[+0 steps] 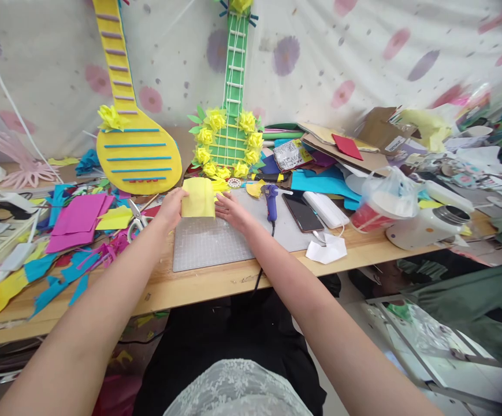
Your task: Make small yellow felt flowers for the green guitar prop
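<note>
A yellow sheet of craft paper (197, 198), slightly curved, is held up over the grey cutting mat (211, 245). My left hand (171, 209) grips its left edge, fingers partly hidden behind the sheet. By its right edge is my right hand (232, 212), fingers stretched out and flat; whether they touch the paper I cannot tell. Behind the sheet stands a green paper guitar (232, 95) ringed with yellow paper flowers. To the left leans a yellow lute-like instrument (140, 151) with blue strips. A purple glue gun (271, 202) lies right of my right hand.
White-handled scissors (136, 222) and magenta sheets (77, 222) lie among scraps at left. On the right are a phone (301, 211), a white power bank (326, 209), a bagged cup (378, 205) and a white bottle (424, 228). Stacked coloured sheets (324, 179) fill the back right.
</note>
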